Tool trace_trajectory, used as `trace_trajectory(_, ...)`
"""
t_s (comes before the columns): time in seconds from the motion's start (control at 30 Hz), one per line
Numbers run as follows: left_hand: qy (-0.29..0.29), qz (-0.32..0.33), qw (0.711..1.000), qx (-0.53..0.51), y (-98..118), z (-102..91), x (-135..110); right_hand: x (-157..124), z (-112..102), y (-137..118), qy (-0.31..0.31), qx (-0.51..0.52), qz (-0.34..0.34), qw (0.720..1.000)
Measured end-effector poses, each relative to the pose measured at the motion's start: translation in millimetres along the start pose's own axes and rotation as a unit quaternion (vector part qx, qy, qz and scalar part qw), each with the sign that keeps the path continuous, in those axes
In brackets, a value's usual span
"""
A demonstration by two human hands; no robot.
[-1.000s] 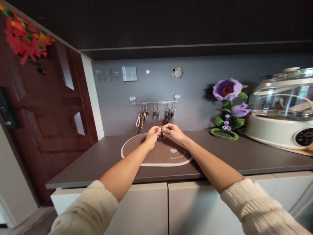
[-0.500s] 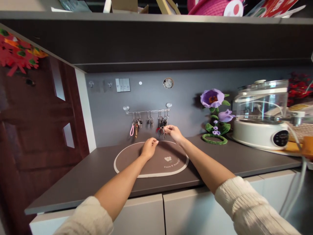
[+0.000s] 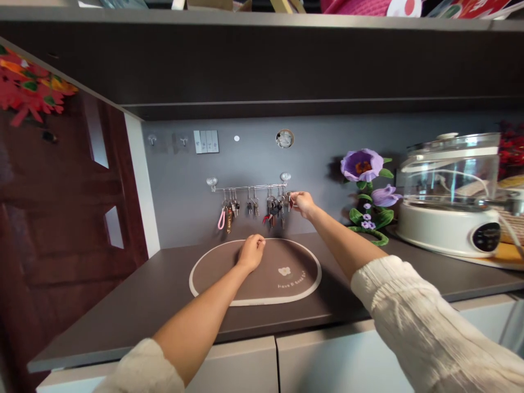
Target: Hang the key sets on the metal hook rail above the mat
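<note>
My right hand [image 3: 303, 203] is closed in a pinch at the right end of a clear key rack [image 3: 249, 188] on the grey wall. Between its fingertips is a small bunch of keys [image 3: 291, 202] on a ring, with a reddish part. Several key bunches [image 3: 271, 207] hang from the rack's hooks, along with a pink strap [image 3: 221, 218] and a brown tag [image 3: 229, 219]. Low over the oval brown mat [image 3: 216, 273], my left hand [image 3: 251, 252] has its fingers curled together. Whatever those fingers may hold is hidden.
Right of the rack stands a purple flower ornament [image 3: 362, 165], then a white appliance with a clear tank [image 3: 448, 218]. A dark shelf [image 3: 262, 65] overhangs the countertop [image 3: 135, 295]. Two small hooks [image 3: 184, 141] and a switch panel [image 3: 206, 141] are on the wall.
My right hand has moved up and to the right with the keys, from in front of the hanging bunches to beside the rack's end. My left hand has stayed nearly still over the mat.
</note>
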State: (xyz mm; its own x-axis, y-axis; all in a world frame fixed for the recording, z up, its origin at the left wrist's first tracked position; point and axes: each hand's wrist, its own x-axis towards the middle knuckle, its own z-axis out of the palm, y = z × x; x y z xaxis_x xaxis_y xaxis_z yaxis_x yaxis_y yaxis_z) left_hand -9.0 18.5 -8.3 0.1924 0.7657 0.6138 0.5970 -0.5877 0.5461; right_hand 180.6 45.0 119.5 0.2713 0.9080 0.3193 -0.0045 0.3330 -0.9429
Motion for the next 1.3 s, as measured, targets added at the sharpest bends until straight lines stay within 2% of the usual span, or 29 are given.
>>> trace_trajectory(0.37,0.009,-0.011,1.000,-0.012,0.4,-0.1,0.0,18.9,4.0,4.1,0.031,-0.038,0.029,0.998)
trace_trajectory(0.77,0.024,-0.029,0.999,-0.030,2.6,-2.9,-0.9,12.6,-0.5,20.0,0.020,-0.018,0.034,0.999)
trace_trajectory(0.93,0.030,-0.027,0.998,-0.040,-0.6,-5.2,-0.4,-7.0,1.3,18.5,0.062,-0.023,0.037,0.997)
trace_trajectory(1.03,0.039,-0.025,0.998,-0.050,0.5,-10.4,-1.7,-26.5,7.1,20.6,0.056,-0.023,0.028,0.998)
trace_trajectory(1.17,0.049,-0.048,0.991,-0.118,11.4,-23.1,-6.2,-60.6,19.7,30.6,-0.001,-0.005,0.003,1.000)
trace_trajectory(1.3,0.045,-0.047,0.973,-0.220,27.6,-43.4,-16.5,-97.8,27.4,45.8,-0.073,-0.029,-0.089,0.993)
